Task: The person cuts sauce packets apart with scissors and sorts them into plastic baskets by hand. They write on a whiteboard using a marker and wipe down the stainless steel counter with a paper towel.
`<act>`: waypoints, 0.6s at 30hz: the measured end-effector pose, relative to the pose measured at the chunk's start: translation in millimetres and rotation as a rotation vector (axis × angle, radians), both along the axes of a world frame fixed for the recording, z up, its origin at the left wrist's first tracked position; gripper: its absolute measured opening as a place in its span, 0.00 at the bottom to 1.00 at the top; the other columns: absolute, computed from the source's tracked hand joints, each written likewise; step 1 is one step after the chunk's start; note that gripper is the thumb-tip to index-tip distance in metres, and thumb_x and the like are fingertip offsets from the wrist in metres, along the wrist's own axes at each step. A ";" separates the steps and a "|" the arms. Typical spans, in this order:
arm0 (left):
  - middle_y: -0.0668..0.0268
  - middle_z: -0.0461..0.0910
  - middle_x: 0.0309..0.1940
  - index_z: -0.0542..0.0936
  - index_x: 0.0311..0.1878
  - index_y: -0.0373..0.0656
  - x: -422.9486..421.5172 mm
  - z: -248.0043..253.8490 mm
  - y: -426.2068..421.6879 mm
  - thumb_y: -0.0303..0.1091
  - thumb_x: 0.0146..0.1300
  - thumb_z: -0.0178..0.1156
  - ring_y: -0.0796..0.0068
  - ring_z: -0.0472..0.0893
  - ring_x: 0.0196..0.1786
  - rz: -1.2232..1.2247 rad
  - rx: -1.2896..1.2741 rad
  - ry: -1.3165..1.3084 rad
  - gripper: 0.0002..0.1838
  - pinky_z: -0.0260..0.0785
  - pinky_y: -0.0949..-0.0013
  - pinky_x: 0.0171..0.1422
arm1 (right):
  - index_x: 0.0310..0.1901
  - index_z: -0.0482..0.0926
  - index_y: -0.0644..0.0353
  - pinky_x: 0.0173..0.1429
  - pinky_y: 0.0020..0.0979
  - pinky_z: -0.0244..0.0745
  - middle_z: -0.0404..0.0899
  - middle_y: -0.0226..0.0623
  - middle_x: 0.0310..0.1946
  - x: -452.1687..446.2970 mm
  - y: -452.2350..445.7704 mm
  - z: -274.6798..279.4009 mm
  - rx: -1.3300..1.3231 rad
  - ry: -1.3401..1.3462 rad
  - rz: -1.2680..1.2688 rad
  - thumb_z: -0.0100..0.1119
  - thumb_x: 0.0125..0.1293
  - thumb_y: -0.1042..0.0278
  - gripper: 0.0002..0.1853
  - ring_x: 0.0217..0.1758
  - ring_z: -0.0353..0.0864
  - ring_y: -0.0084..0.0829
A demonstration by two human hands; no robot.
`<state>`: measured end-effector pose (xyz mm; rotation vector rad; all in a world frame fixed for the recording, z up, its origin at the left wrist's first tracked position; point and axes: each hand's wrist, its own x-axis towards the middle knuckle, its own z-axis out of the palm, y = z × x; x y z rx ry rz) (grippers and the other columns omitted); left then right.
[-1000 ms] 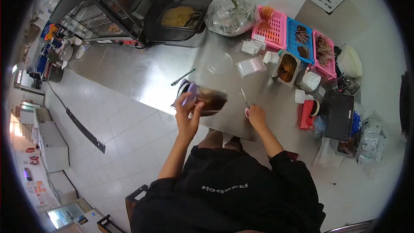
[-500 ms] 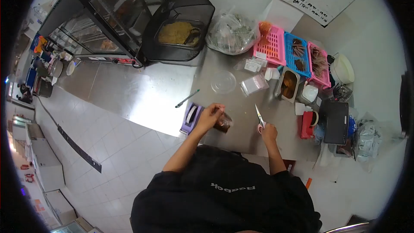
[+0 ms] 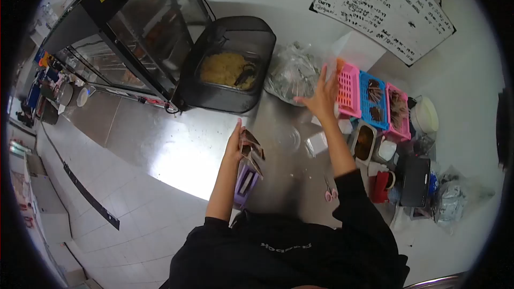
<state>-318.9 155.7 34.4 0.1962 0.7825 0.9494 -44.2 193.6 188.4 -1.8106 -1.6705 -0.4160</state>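
the left hand (image 3: pixel 234 144) grips a brown packet (image 3: pixel 249 142), just beyond a purple tape dispenser (image 3: pixel 244 187). further right, beside a clear plastic bag (image 3: pixel 292 77), the right hand (image 3: pixel 323 97) has its fingers spread open. pink-handled scissors (image 3: pixel 329 191) lie on the metal counter (image 3: pixel 292 187); a pink basket (image 3: pixel 349 96) stands rightmost.

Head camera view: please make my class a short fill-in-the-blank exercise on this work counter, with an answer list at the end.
1. The brown packet is held in the person's ____ hand.
2. The body of the tape dispenser is coloured ____.
3. The handles of the scissors are coloured ____.
4. The blue basket stands ____ two pink baskets.

Missing words: left; purple; pink; between.
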 end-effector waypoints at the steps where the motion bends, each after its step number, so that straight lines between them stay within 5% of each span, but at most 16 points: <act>1: 0.68 0.71 0.29 0.72 0.44 0.41 -7.4 -19.9 18.8 0.56 0.58 0.61 0.81 0.71 0.24 0.017 0.016 -0.092 0.26 0.69 0.76 0.27 | 0.72 0.40 0.52 0.69 0.47 0.52 0.66 0.57 0.58 -1.0 28.2 -6.6 -0.051 0.030 -0.045 0.70 0.47 0.48 0.57 0.62 0.65 0.54; 3: 0.69 0.71 0.28 0.73 0.44 0.45 9.1 17.8 30.0 0.59 0.60 0.57 0.83 0.69 0.20 0.238 -0.053 0.012 0.25 0.65 0.80 0.22 | 0.70 0.47 0.53 0.67 0.45 0.56 0.72 0.52 0.53 -1.5 77.5 -20.8 -0.228 0.185 -0.055 0.69 0.48 0.49 0.52 0.58 0.71 0.49; 5: 0.71 0.71 0.25 0.74 0.42 0.46 19.1 53.0 39.0 0.60 0.60 0.56 0.86 0.66 0.16 0.339 -0.058 0.021 0.24 0.60 0.84 0.17 | 0.61 0.64 0.54 0.58 0.41 0.65 0.79 0.46 0.43 15.0 137.1 -70.5 -0.393 0.288 0.020 0.65 0.52 0.54 0.36 0.47 0.78 0.44; 6: 0.76 0.69 0.19 0.75 0.36 0.49 -2.0 -11.9 55.9 0.62 0.60 0.54 0.87 0.65 0.16 0.171 0.054 -0.100 0.23 0.58 0.83 0.17 | 0.53 0.75 0.55 0.51 0.38 0.71 0.82 0.44 0.35 35.9 163.9 -98.3 -0.431 0.267 0.058 0.63 0.55 0.58 0.24 0.40 0.81 0.42; 9: 0.79 0.67 0.16 0.76 0.33 0.51 9.0 -6.0 57.5 0.61 0.62 0.52 0.88 0.63 0.14 0.310 -0.083 0.070 0.22 0.55 0.83 0.15 | 0.39 0.80 0.63 0.39 0.38 0.74 0.81 0.48 0.30 64.8 171.4 -76.2 -0.245 0.424 0.177 0.61 0.52 0.67 0.13 0.35 0.82 0.43; 11: 0.78 0.66 0.17 0.74 0.30 0.51 9.5 -0.8 60.1 0.59 0.65 0.50 0.88 0.62 0.14 0.326 -0.079 0.063 0.21 0.55 0.83 0.15 | 0.38 0.78 0.64 0.36 0.36 0.72 0.79 0.51 0.28 58.5 132.6 -9.1 -0.108 0.501 0.441 0.57 0.53 0.73 0.10 0.32 0.80 0.47; 13: 0.77 0.66 0.17 0.73 0.29 0.51 4.0 -1.9 58.0 0.58 0.66 0.48 0.87 0.63 0.14 0.286 -0.054 0.086 0.21 0.56 0.83 0.16 | 0.38 0.77 0.64 0.36 0.37 0.71 0.78 0.51 0.27 90.1 135.3 11.7 -0.181 0.232 0.512 0.54 0.54 0.76 0.09 0.31 0.78 0.49; 18: 0.75 0.67 0.18 0.70 0.28 0.50 3.6 -1.3 55.0 0.58 0.67 0.47 0.83 0.66 0.16 0.248 -0.085 0.106 0.22 0.61 0.78 0.18 | 0.41 0.78 0.60 0.38 0.36 0.72 0.79 0.49 0.33 127.6 120.2 45.7 -0.507 0.150 0.441 0.55 0.52 0.76 0.13 0.35 0.80 0.45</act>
